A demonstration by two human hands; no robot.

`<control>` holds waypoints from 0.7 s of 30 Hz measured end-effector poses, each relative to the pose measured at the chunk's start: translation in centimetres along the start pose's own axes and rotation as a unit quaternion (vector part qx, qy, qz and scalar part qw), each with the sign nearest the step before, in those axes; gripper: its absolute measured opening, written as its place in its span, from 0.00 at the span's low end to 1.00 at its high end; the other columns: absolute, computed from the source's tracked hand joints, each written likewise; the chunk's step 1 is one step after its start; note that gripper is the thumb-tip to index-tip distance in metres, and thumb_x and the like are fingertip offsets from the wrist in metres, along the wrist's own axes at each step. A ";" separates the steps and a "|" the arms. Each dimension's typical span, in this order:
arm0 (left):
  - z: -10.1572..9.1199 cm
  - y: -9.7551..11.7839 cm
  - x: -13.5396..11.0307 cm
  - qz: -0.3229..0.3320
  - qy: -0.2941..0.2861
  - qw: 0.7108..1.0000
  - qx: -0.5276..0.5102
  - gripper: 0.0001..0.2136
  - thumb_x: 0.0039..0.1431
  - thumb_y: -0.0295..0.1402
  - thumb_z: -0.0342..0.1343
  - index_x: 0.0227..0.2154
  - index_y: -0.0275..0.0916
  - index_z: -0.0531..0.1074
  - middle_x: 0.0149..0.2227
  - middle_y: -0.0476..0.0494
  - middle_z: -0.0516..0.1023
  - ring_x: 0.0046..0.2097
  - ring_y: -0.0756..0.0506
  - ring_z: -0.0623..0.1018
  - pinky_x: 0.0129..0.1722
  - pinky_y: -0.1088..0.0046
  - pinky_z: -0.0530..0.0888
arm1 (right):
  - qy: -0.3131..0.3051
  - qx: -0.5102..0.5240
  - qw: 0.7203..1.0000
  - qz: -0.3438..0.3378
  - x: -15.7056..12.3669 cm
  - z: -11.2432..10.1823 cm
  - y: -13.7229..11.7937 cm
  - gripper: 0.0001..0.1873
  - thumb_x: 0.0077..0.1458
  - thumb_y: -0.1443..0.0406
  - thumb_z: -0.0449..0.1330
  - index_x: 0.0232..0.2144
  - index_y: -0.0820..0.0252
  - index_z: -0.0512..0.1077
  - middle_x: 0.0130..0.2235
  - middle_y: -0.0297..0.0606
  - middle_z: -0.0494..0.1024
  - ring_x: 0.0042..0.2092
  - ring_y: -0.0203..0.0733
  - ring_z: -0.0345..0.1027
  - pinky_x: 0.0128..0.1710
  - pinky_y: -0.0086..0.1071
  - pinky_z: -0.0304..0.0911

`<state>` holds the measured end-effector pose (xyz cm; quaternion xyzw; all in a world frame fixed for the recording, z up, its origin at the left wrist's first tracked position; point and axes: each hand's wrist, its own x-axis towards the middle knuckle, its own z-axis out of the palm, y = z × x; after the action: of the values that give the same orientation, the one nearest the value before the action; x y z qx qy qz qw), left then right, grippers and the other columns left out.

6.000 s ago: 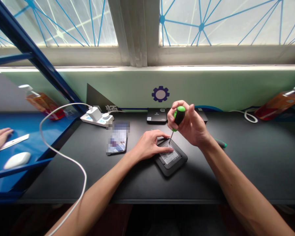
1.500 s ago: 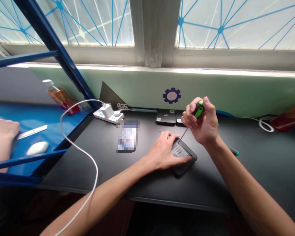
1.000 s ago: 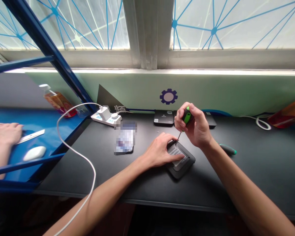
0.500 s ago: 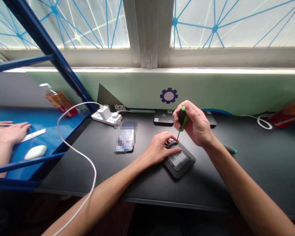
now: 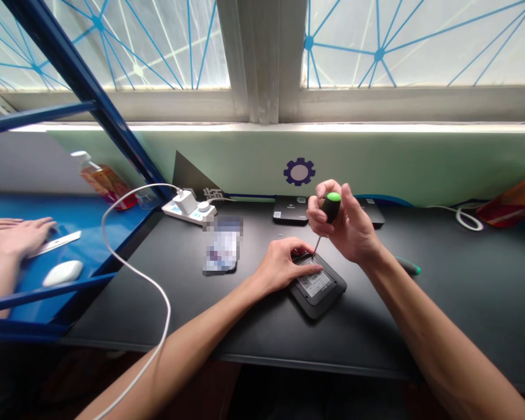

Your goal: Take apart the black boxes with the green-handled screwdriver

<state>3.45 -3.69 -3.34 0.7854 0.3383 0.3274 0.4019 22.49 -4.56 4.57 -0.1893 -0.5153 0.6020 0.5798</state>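
A flat black electronic box (image 5: 315,308) lies on the dark desk with its labelled underside up. My left hand (image 5: 280,262) grips its far left edge, thumb stretched over the label, fingers at the rim partly hidden. Above it, my right hand (image 5: 353,233) holds a screwdriver (image 5: 331,207) with a black and green handle. The fingers are loosely curled around the handle and the thumb stands off it. The shaft slants down to the box near its far corner, its tip seemingly touching there. Tiny metal bits (image 5: 280,235), perhaps screws, lie behind my left hand.
Two similar black boxes, the left one (image 5: 290,211) more visible, stand by the wall. Another green-tipped tool (image 5: 409,266) lies beyond my right forearm. A blurred-out phone-like object (image 5: 222,248), a power strip (image 5: 188,210) and a white cable (image 5: 157,280) are leftward. Another person's hand (image 5: 24,236) rests at the blue table.
My right hand's fingers have loosened and opened around the screwdriver, the thumb lifting away. The handle's green end now tilts toward me. My left hand and the box stay in place.
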 end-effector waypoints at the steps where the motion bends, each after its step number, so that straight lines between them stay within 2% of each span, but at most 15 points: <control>1: 0.0 0.0 0.0 -0.007 0.001 1.000 0.002 0.17 0.57 0.44 0.80 0.43 0.41 0.88 0.45 0.43 0.89 0.46 0.41 0.85 0.49 0.67 0.79 | -0.001 0.003 1.000 -0.003 0.0 0.0 0.1 0.19 0.72 0.44 0.65 0.44 0.50 0.68 0.31 0.28 0.65 0.26 0.36 0.46 0.28 0.32 0.44; 3: 0.0 0.0 0.0 -0.017 0.003 1.000 0.005 0.17 0.56 0.44 0.80 0.44 0.41 0.89 0.45 0.43 0.89 0.46 0.41 0.86 0.50 0.66 0.80 | -0.003 0.001 1.000 -0.012 0.0 0.0 0.1 0.18 0.73 0.47 0.67 0.45 0.48 0.67 0.32 0.28 0.67 0.26 0.36 0.48 0.28 0.31 0.45; 8: -0.1 0.3 0.0 -0.035 0.000 0.999 0.012 0.17 0.55 0.45 0.80 0.43 0.41 0.89 0.44 0.42 0.90 0.46 0.40 0.86 0.49 0.66 0.80 | 0.001 -0.029 0.999 -0.034 0.1 -0.3 -0.3 0.15 0.74 0.51 0.66 0.41 0.53 0.72 0.39 0.36 0.74 0.33 0.41 0.66 0.35 0.36 0.61; 10: -0.1 0.5 0.0 -0.039 0.000 0.999 0.009 0.18 0.55 0.45 0.80 0.43 0.40 0.89 0.44 0.42 0.90 0.46 0.40 0.87 0.48 0.66 0.80 | -0.004 -0.028 0.999 -0.024 0.1 -0.4 -0.6 0.16 0.74 0.50 0.66 0.40 0.54 0.73 0.38 0.36 0.73 0.32 0.41 0.65 0.35 0.37 0.61; 13: -0.2 0.6 0.1 -0.039 -0.001 0.999 0.007 0.18 0.55 0.45 0.80 0.43 0.40 0.89 0.44 0.41 0.90 0.46 0.40 0.87 0.49 0.66 0.80 | -0.013 -0.018 1.000 -0.003 0.0 -0.3 -0.7 0.20 0.73 0.46 0.65 0.38 0.54 0.72 0.33 0.33 0.67 0.29 0.39 0.56 0.32 0.35 0.57; 16: -0.2 0.8 0.1 -0.042 -0.004 0.999 0.017 0.18 0.55 0.45 0.80 0.44 0.41 0.89 0.44 0.42 0.90 0.46 0.39 0.87 0.49 0.66 0.80 | -0.014 -0.014 1.000 0.005 -0.1 -0.3 -0.6 0.21 0.71 0.43 0.67 0.41 0.51 0.70 0.31 0.30 0.64 0.28 0.38 0.50 0.30 0.33 0.53; 18: -0.2 0.8 0.1 -0.044 -0.004 0.999 0.020 0.18 0.55 0.45 0.80 0.44 0.41 0.89 0.44 0.42 0.90 0.46 0.40 0.87 0.48 0.66 0.80 | -0.015 -0.015 1.000 0.005 -0.2 -0.4 -0.5 0.20 0.70 0.46 0.70 0.44 0.49 0.68 0.31 0.28 0.65 0.27 0.38 0.50 0.30 0.33 0.53; 21: -0.2 0.7 0.0 -0.046 0.001 0.999 0.020 0.18 0.54 0.45 0.80 0.44 0.42 0.90 0.44 0.42 0.90 0.46 0.40 0.87 0.48 0.66 0.80 | -0.015 -0.032 0.999 -0.003 -0.1 -0.7 -0.7 0.18 0.70 0.48 0.70 0.42 0.50 0.69 0.34 0.31 0.70 0.31 0.41 0.59 0.34 0.35 0.60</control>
<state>3.53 -3.92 -2.65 0.7765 0.3811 0.3023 0.4006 23.47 -4.50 4.80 -0.1971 -0.5433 0.5865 0.5674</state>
